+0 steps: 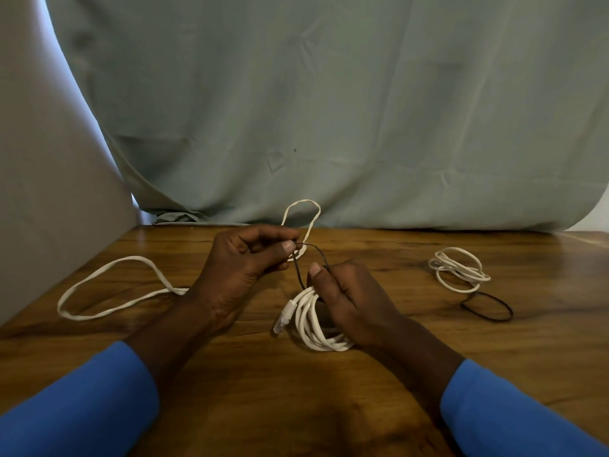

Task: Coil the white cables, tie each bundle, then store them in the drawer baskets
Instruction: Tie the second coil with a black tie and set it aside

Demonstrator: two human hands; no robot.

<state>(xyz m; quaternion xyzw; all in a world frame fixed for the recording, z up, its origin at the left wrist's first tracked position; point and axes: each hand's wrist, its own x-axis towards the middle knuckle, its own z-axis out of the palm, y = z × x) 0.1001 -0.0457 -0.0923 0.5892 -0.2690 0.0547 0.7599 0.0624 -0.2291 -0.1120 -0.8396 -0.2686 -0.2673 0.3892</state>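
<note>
Centre of the wooden table (428,374): coiled white cable (311,324), w/ its plug (283,316) poking out at left. Right hand (352,301) grips the coil's far side, thumb up. Left hand (244,262) pinches a thin black tie (321,253) betw. thumb & forefinger. So both hands are closed on something & sit close together. The tie arcs from the left fingertips over to the right thumb, w/ one strand dropping toward the coil.

Handling, prob.: light, springy, smooth jacket. The loops likely fan out if released, so hold across all turns at one spot, not by the plug, whose clip looks fragile. The tie is limp & thin, easy to drop.

Further out: loose white cable (108,288) loops at left & passes under the left wrist. Another loop (301,212) stands behind the hands; same cable or not, can't tell. Second bundle (459,268) lies at right, black band (487,306) just beside it; contact unclear.

Hidden: whether the tie already circles the coil, since the right palm covers that part. No drawer or baskets in view.
</note>
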